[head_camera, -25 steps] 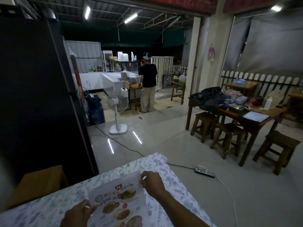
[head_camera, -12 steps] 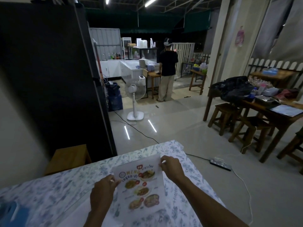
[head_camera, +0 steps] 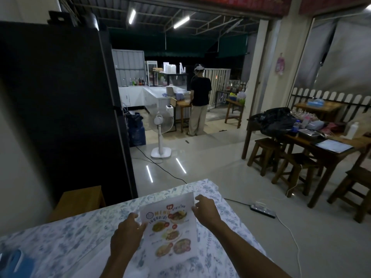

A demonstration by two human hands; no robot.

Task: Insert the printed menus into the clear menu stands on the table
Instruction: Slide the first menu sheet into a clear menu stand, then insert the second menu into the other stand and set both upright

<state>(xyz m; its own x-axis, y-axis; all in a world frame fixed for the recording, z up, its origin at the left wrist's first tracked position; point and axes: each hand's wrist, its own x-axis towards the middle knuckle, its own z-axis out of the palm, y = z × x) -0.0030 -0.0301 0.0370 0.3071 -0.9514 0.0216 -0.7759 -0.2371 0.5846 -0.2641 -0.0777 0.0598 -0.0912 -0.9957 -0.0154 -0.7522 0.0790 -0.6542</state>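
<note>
A printed menu (head_camera: 172, 227) with food photos and coloured lettering lies slightly tilted over the floral tablecloth of the table (head_camera: 70, 233) in front of me. My left hand (head_camera: 128, 231) pinches the sheet's left edge near the top. My right hand (head_camera: 204, 210) grips its upper right edge with curled fingers. A pale, glossy surface (head_camera: 96, 263) shows under my left forearm; I cannot tell whether it is a menu stand. No upright clear stand is in view.
A blue object (head_camera: 14, 263) lies at the table's near left corner. A black fridge (head_camera: 60, 109) and a wooden stool (head_camera: 80, 199) stand left. A power strip (head_camera: 263, 210) and cables cross the floor. A cluttered wooden table (head_camera: 331, 145) stands right; a person (head_camera: 198, 103) stands far back.
My head view has shifted, bringing more of the table and menu into sight. Both hands keep hold of the menu's edges, and the sheet has hardly moved on the tablecloth.
</note>
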